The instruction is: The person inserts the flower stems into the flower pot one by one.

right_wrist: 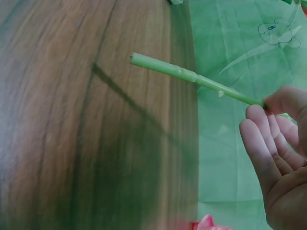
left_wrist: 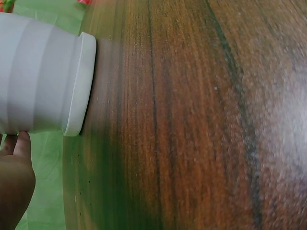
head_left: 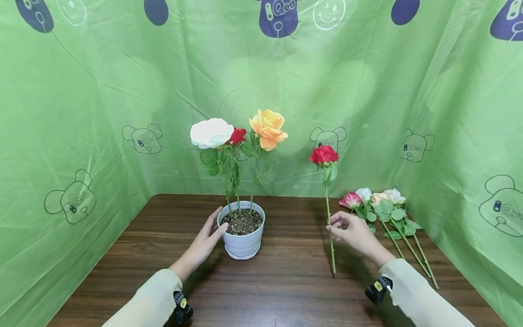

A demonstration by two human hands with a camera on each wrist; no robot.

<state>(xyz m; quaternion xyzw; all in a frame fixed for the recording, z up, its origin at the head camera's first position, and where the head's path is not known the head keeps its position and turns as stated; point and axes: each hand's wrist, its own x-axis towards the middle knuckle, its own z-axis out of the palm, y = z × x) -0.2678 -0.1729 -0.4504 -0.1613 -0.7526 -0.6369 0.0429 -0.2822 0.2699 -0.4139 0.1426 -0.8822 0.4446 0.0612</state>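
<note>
My right hand (head_left: 349, 231) pinches the stem of a red rose (head_left: 324, 155) between thumb and fingers. The rose stands upright, bloom at the top, its stem's lower end apart from the tabletop. In the right wrist view, the green stem (right_wrist: 163, 66) sticks out from the fingertips of the right hand (right_wrist: 283, 143). My left hand (head_left: 203, 243) rests against the left side of a white flowerpot (head_left: 244, 244), thumb by the front rim and fingers along the side. A white rose (head_left: 211, 133), a second red rose (head_left: 237, 136) and an orange rose (head_left: 268, 129) stand in its soil (head_left: 242, 222).
Several loose roses (head_left: 384, 209), pink, white and peach, lie at the right of the wooden table (head_left: 286, 290), stems pointing toward the front right. A green printed cloth (head_left: 261, 68) hangs behind and at both sides. The pot sits on a white saucer (left_wrist: 80, 86).
</note>
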